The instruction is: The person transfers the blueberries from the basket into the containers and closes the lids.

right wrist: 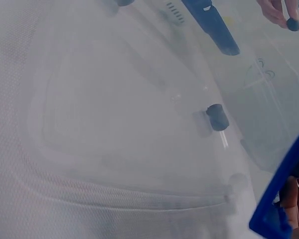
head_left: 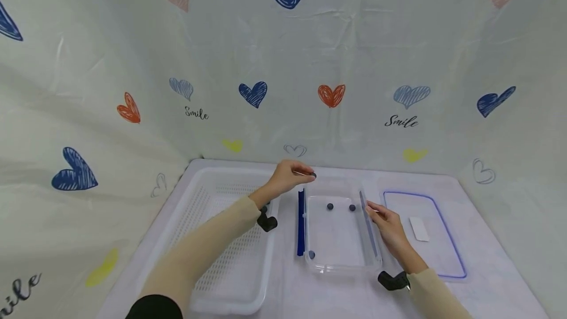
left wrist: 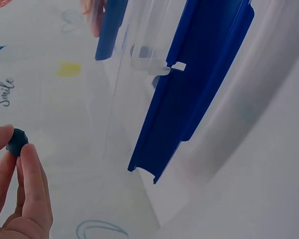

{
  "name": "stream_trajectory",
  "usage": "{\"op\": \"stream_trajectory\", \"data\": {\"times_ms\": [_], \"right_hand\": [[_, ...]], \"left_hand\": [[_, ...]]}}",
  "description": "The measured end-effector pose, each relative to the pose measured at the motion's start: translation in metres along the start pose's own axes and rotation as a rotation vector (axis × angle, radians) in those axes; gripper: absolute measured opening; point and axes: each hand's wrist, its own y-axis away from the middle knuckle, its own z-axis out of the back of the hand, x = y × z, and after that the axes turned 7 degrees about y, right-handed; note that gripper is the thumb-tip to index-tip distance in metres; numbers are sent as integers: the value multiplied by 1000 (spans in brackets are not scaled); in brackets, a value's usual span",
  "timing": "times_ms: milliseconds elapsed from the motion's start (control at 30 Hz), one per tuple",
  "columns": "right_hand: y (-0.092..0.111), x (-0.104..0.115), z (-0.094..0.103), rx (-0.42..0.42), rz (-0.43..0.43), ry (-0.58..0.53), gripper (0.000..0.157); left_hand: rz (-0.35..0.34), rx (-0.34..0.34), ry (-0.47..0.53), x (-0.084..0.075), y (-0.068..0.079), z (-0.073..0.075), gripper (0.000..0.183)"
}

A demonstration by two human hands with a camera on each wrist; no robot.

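My left hand (head_left: pixel 288 176) pinches a small dark blue, berry-like ball (left wrist: pixel 18 143) between thumb and fingertips, raised near the back left corner of a clear plastic box (head_left: pixel 343 270). Inside the box lie a few similar dark balls (head_left: pixel 330 206), one of them close to the front left corner. The box has no lid on, and a blue side latch (head_left: pixel 301 223) hangs along its left wall. My right hand (head_left: pixel 390 225) grips the box's right side at the other blue latch (right wrist: pixel 281 191); part of its fingers is hidden behind that latch in the right wrist view.
A white perforated basket (head_left: pixel 261 287) stands on the left, under my left forearm. On the right a clear lid with a blue rim (head_left: pixel 449 230) lies flat, a white rectangular piece (head_left: pixel 418 229) within its outline. A heart-printed sheet (head_left: pixel 292 53) hangs behind the table.
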Motion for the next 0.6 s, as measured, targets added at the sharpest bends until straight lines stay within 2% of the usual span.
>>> {"op": "stream_trajectory", "data": {"times_ms": [267,600], "right_hand": [[0,0,-2,-10,15,4,49],[0,0,-1,-2,4,26,50]], "left_hand": [[5,34,-2,6,-3,-5,20],[15,45,-5,1,-3,-9,21]]}}
